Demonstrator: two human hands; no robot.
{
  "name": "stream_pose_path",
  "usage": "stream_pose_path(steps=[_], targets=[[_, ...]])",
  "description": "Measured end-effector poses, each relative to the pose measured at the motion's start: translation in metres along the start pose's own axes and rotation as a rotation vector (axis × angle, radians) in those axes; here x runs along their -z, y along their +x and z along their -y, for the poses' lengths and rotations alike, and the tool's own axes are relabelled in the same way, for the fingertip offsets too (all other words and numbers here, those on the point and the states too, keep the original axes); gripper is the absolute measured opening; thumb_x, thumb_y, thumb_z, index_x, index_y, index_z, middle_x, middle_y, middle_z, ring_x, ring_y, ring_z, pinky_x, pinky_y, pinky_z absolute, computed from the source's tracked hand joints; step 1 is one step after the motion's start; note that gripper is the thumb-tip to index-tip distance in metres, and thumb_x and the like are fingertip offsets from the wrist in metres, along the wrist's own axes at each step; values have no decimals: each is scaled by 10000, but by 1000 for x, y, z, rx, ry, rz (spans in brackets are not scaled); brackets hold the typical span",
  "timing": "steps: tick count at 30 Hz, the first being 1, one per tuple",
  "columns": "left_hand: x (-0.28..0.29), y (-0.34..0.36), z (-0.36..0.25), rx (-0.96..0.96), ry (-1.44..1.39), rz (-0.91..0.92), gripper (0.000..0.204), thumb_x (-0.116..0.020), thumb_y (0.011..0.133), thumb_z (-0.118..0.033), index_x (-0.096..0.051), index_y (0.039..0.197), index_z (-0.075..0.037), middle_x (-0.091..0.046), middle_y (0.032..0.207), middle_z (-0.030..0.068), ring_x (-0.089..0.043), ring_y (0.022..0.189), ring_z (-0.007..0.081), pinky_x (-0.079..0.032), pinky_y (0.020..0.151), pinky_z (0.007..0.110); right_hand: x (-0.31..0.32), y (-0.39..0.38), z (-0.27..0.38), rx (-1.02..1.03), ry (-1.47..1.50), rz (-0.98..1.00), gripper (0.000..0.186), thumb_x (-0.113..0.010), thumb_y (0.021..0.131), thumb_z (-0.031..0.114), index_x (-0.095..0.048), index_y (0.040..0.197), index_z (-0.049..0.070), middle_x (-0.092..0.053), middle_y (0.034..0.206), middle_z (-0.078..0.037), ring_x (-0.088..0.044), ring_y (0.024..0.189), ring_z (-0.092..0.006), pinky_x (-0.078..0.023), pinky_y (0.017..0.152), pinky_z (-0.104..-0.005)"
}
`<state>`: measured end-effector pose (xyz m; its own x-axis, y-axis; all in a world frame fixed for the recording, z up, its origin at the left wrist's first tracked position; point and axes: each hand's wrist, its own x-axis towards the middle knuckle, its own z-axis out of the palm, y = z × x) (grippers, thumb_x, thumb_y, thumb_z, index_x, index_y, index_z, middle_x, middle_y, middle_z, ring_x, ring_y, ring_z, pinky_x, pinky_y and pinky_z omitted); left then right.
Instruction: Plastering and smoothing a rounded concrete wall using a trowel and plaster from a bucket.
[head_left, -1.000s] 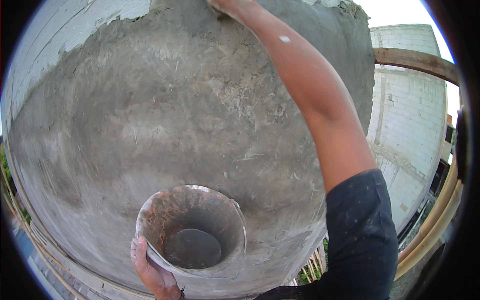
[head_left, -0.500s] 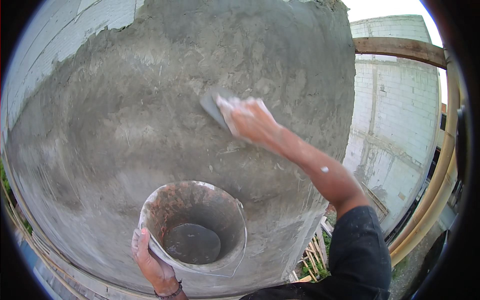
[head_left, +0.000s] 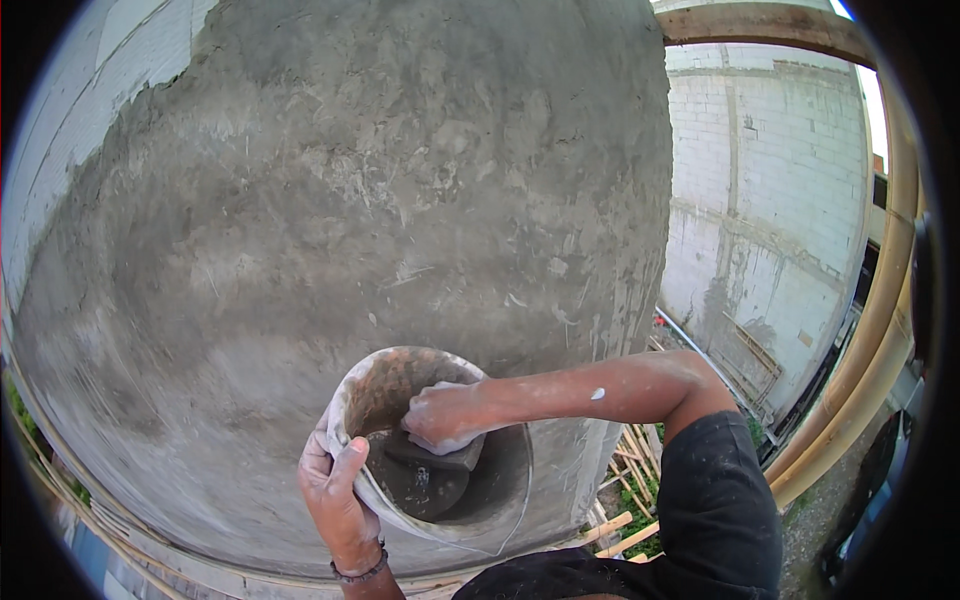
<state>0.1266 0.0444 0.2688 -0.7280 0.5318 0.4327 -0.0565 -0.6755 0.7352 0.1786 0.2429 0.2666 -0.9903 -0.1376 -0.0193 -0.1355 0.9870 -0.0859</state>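
My left hand [head_left: 335, 490] comes up from below with fingers curled tight over the near rim of the bucket [head_left: 500, 505], held against the plastered wall [head_left: 350, 200], while my right hand [head_left: 440, 415], forearm bent across, grips a trowel [head_left: 445, 455] inside the bucket, over the wet mortar [head_left: 425, 485].
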Motion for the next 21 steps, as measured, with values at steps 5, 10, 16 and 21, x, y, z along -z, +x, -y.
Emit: stream_pose_path(steps=[5,10,16,21], targets=[[-8,-2,16,-88,60,10,220,-683,901,-51,-644,1090,55,-710,1106,163,-671,972,194,-522,918,317,-68,14,-52,401,-41,193,359,-534,951,266,-708,996,-46,-701,956,-273,-695,949,-396,-542,771,-498],[-4,-6,23,31,-19,-30,209,-666,928,-69,-645,1099,50,-707,1076,142,-669,960,193,-528,893,326,-54,-26,-40,-238,868,533,370,-500,1014,208,-651,1262,-20,-630,1287,-159,-645,1094,-235,-522,919,-387],[-23,3,15,65,-220,-43,194,-614,979,-93,-641,1131,25,-682,1124,112,-645,1008,190,-505,928,338,35,-102,-89,47,1285,-23,486,-634,988,373,-615,1390,101,-564,1453,-121,-534,1323,-245,-455,1090,-459],[-33,15,23,94,-328,-65,171,-603,995,-110,-641,1121,0,-663,1105,71,-617,1025,172,-478,946,345,171,-157,-39,-274,761,-1013,345,-529,1040,331,-645,1184,40,-699,993,-102,-687,781,-190,-570,658,-310]])
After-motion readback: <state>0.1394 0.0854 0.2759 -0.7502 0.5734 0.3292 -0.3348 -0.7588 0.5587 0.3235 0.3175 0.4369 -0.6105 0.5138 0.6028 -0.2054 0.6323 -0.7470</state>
